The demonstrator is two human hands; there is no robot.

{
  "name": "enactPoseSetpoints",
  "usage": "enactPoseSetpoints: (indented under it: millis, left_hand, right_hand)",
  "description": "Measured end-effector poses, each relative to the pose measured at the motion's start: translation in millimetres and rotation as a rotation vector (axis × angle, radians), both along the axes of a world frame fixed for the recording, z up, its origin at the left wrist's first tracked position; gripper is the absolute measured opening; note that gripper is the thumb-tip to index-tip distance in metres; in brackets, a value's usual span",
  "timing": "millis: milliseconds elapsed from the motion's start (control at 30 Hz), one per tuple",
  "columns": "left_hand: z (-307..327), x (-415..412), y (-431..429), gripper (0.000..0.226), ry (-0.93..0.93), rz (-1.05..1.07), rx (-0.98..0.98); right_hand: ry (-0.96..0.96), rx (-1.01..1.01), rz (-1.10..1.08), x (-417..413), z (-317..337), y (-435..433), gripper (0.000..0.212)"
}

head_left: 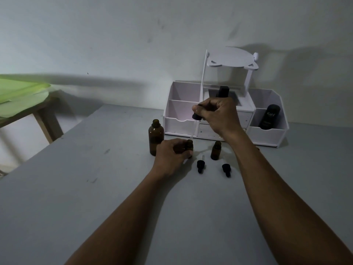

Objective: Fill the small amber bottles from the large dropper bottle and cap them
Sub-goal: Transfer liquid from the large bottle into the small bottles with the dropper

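On the grey table, our left hand grips a small amber glass bottle, the large open amber bottle at its nine o'clock, while our right hand pinches the black-bulbed glass dropper above its mouth: filling, we judge, with a steady squeeze due next.

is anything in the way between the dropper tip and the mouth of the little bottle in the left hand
Nothing visible does. The dropper held by the right hand has its tip right at the open neck of the small amber bottle; the left hand grips only the body, and the two loose caps lie aside.
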State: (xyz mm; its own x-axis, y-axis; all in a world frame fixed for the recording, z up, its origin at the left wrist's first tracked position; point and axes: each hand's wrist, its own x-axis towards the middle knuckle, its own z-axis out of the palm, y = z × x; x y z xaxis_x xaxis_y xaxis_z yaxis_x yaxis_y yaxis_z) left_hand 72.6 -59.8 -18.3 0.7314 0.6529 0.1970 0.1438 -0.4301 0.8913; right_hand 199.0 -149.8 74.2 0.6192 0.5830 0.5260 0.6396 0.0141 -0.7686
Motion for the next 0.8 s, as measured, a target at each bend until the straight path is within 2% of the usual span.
enactPoseSetpoints:
  millis: [233,333,400,500,567,633,800]
  left_hand:
    - [-1.8,1.2,0.6,0.05,-0.027,0.005,0.001]
    - [2.1,-5.1,4.9,0.048,-0.03,0.027,0.133]
    - [8.5,-13.3,8.4,0.04,-0.091,0.055,0.237]
    - [24.6,-30.1,15.3,0.023,-0.278,0.16,0.302]
    - [32.5,-40.2,25.2,0.017,-0.386,0.253,0.266]
    - [33.4,-48.4,40.4,0.017,-0.432,0.318,0.195]
    - [15.6,-60.6,77.0,0.044,-0.312,0.195,0.004]
  right_hand:
    - [0.055,0.062,0.003,-3.7,5.6,-2.2,0.009]
    - [0.086,0.134,0.002,-8.6,12.3,-3.8,0.003]
    - [0.136,0.193,0.011,-11.8,18.2,-4.4,0.002]
    - [0.202,0.272,0.034,-16.9,27.9,0.0,0.01]
    - [0.238,0.318,0.07,-21.9,33.4,6.0,0.018]
    - [0.274,0.345,0.1,-28.6,37.8,14.2,0.017]
    - [0.288,0.359,0.117,-40.1,39.2,33.8,0.01]
